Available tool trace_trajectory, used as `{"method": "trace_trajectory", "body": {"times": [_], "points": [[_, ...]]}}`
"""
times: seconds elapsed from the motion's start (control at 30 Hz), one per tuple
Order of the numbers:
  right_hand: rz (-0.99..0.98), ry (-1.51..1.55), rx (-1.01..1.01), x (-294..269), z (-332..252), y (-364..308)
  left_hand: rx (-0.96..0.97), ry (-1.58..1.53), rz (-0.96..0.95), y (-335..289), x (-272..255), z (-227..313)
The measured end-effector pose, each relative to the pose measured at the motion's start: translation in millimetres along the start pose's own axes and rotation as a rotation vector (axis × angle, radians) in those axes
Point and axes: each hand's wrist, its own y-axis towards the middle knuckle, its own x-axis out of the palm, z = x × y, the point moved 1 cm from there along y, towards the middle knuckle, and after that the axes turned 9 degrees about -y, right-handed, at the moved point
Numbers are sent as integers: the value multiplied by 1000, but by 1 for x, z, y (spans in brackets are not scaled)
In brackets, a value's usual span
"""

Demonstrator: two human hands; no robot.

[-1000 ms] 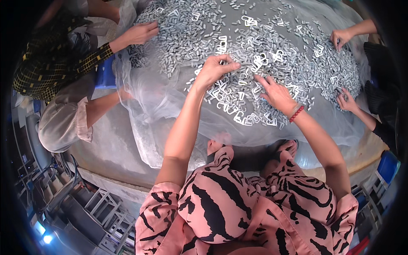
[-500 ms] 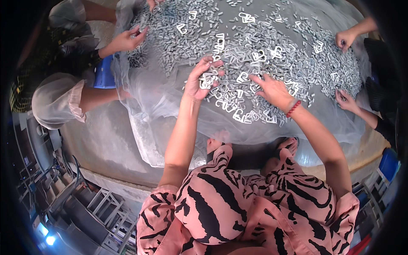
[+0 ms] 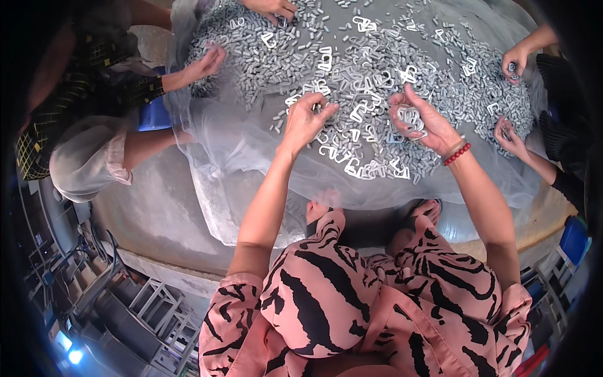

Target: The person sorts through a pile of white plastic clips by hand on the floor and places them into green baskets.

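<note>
My right hand [image 3: 432, 125] is turned palm up, its fingers curled around several pale, loop-shaped metal clips [image 3: 411, 118]. To its left, my left hand [image 3: 306, 120] hovers over the near part of the pile with thumb and forefinger brought together. Whatever may be between those fingertips is too small to make out. Under and around both hands spreads a pile of small grey cylindrical pieces [image 3: 264, 69]. More of the pale clips [image 3: 359, 112] lie scattered among these pieces, several of them close to the near edge.
Sheer white netting [image 3: 239, 147] lies beneath the pile and drapes toward me. Other people's hands reach in at the left [image 3: 207, 63], top [image 3: 273, 9] and right [image 3: 514, 61]. A blue container [image 3: 152, 113] stands at the left; metal frames [image 3: 157, 308] stand at the lower left.
The handful of clips, before in my left hand, is now absent there; my right hand now holds clips and has turned palm up. My left hand's fingers have closed together. A hand at the top reached further in.
</note>
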Motion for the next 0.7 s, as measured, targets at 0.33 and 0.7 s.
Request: {"method": "trace_trajectory", "body": {"times": [0.33,0.7], "points": [[31,28,-284,45,-40,-8,-740,-1974,-330,-12,64,34],[556,-822,-879,42,-75,-39,-568,-2224,-30,114,19,129]]}}
